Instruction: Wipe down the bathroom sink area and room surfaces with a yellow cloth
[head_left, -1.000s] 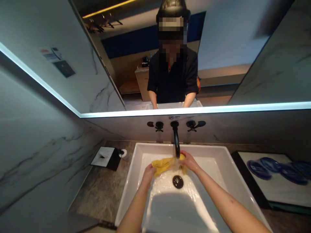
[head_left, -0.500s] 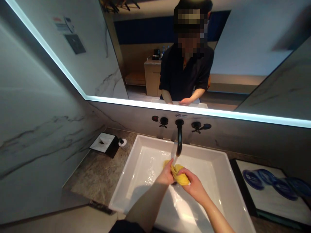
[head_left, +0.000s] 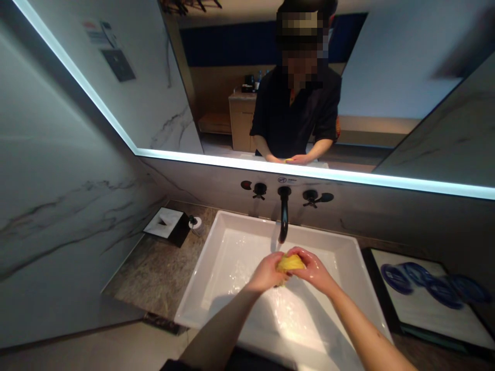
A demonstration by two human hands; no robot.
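A wet yellow cloth (head_left: 291, 263) is bunched between my two hands over the white sink (head_left: 216, 247). My left hand (head_left: 268, 272) grips it from the left, its fingers partly hidden behind the cloth. On the other side my right hand (head_left: 311, 267) is closed round it, with the skin glistening wet. Just above the hands hangs the black faucet spout (head_left: 284, 219), and a thin stream of water comes from its tip.
Two black cross handles, one left (head_left: 259, 190) and one right (head_left: 310, 198), flank the spout. A tissue box (head_left: 165, 225) and a small bottle (head_left: 195, 224) stand on the left counter. At right lies a framed tray (head_left: 415, 309) with blue shapes. A lit mirror (head_left: 232, 103) reflects a person.
My hands have come closer together, and the cloth is now gathered into a compact bunch. My right hand has moved up a little and wraps further round it.
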